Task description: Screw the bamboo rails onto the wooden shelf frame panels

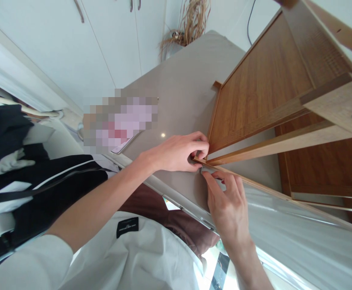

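Note:
A wooden furniture frame point(263, 92) with brown panels and paler rails lies on its side on a beige table point(178, 100). My left hand point(183, 153) is closed around the near corner end of a wooden leg point(204, 161), thumb below and fingers curled over the top. Just right of it, my right hand point(227, 197) pinches at the same corner. Its thumb and index finger meet the underside of the wood, beside a small dark spot. Whatever sits between those fingertips is too small and covered to make out.
A pixelated flat item with a pale edge point(130, 141) lies left of my hands. White cabinets point(109, 36) and a dried plant point(190, 24) stand behind the table. Dark clothing point(67, 177) is at the left, a sheer white curtain point(299, 225) at the right.

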Tool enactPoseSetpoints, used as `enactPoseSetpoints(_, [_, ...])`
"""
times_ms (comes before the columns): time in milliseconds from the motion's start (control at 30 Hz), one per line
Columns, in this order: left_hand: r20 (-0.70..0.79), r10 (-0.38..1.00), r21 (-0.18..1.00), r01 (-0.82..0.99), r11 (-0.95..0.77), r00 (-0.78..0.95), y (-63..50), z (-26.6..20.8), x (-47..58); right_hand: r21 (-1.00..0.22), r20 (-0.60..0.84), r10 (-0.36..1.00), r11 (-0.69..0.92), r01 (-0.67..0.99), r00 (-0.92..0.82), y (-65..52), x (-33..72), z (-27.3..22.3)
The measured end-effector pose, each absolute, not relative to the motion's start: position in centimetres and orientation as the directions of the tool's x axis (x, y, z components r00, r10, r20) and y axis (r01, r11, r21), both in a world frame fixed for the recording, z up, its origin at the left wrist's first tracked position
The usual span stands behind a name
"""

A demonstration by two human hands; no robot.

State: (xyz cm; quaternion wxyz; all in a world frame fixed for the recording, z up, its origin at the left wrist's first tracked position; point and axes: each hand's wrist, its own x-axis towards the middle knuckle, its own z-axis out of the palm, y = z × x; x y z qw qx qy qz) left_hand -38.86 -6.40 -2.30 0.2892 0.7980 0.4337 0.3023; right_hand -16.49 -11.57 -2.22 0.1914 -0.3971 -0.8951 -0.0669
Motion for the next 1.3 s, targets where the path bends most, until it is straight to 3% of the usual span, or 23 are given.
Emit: enactPoseSetpoints(1300, [0.243,0.868,0.731,0.507,-0.458,0.434,-6.3,-2.4,-38.9,0.002,0.378,0.712,0.639,0.769,-0.592,-11.9,-17.3,-1.8])
